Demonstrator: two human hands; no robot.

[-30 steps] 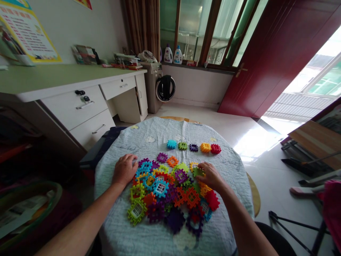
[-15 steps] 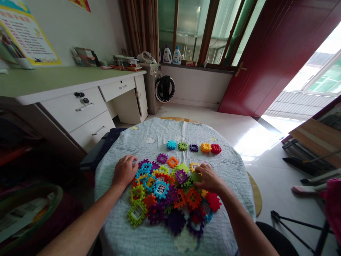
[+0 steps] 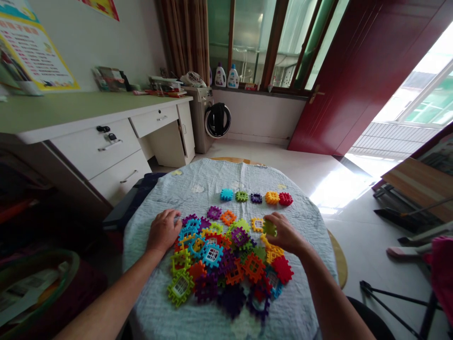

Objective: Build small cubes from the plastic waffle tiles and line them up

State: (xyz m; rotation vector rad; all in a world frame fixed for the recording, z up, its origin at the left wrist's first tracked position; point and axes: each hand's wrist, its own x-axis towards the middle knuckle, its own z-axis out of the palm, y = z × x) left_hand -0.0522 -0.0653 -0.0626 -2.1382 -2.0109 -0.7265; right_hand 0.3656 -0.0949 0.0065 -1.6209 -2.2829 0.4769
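Observation:
A pile of plastic interlocking building tiles with toothed edges, in several colours, lies on the cloth. At its left edge rests my left hand (image 3: 164,230), fingers loosely bent and apart, holding nothing, beside a blue window tile (image 3: 190,227). My right hand (image 3: 286,232) grips a green tile (image 3: 270,228) at the right side of the pile; its fingers partly cover it. Close by lie a yellow window tile (image 3: 257,224), a purple tile (image 3: 239,236) and a red tile (image 3: 282,269). Farther back, a row holds a light blue block (image 3: 227,194) and a red block (image 3: 285,199).
The round table wears a pale blue cloth (image 3: 191,182). A desk with drawers (image 3: 95,148) stands at left, a washing machine (image 3: 202,118) with its door open behind it. A red door (image 3: 339,89) stands at right, and a dark stand (image 3: 396,295) is on the floor.
My right hand has moved slightly right and away from the pile with the green tile, uncovering yellow and green tiles beneath. My left hand stays put; the view has shifted slightly.

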